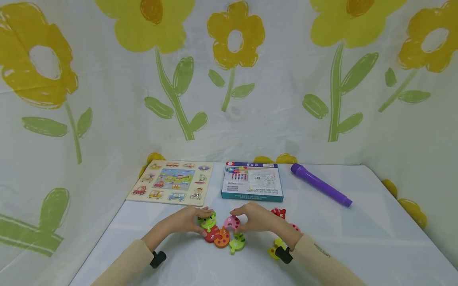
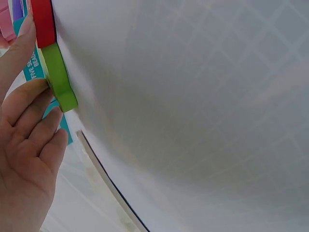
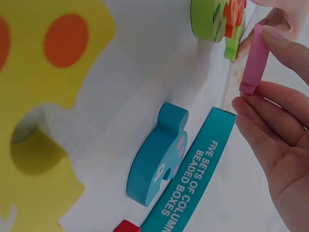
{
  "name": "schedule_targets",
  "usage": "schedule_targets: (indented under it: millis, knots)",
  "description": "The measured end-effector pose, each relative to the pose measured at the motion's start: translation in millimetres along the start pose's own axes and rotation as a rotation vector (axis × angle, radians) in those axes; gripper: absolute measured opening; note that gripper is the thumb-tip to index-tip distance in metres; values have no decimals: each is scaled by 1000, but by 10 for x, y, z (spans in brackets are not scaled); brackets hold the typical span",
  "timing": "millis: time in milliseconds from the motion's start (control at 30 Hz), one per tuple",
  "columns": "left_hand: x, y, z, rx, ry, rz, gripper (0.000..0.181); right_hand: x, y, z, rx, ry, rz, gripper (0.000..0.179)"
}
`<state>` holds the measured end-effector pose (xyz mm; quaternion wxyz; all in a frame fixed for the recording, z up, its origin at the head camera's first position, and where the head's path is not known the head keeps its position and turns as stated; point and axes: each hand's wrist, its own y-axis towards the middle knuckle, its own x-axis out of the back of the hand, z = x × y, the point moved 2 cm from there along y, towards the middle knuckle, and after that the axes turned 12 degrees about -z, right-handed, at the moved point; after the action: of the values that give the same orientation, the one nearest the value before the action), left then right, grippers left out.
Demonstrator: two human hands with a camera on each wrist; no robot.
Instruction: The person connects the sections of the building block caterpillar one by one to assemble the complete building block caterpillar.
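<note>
My left hand (image 1: 187, 221) grips the green caterpillar head (image 1: 208, 220) and the red puzzle piece numbered 2 (image 1: 211, 236) between thumb and fingers. In the left wrist view its thumb is on the red piece's edge, a fingertip at the green head (image 2: 59, 77). An orange piece numbered 3 (image 1: 222, 239) joins the red one. Beside that lies a green striped piece numbered 5 (image 1: 237, 243). My right hand (image 1: 258, 218) pinches a pink piece numbered 4 (image 3: 255, 60), lifted above the table, close over the orange and green pieces.
More pieces lie by my right forearm: a red one (image 1: 278, 213), a pink one (image 1: 295, 227), a yellow one (image 1: 274, 252) and a blue one (image 3: 159, 154). Farther back are a wooden vehicle puzzle board (image 1: 171, 182), a flat box (image 1: 252, 182) and a purple stick (image 1: 321, 185).
</note>
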<state>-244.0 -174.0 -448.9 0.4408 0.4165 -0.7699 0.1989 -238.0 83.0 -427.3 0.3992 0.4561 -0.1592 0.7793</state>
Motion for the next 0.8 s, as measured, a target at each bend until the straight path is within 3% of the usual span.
schedule_targets:
  millis: [400, 800]
  knots:
    - [-11, -14, 29, 15, -29, -2, 65, -69, 124, -15, -18, -9, 19, 50]
    - [-9, -9, 43, -3, -29, 4, 64, -170, 225, -59, 33, -11, 48, 50]
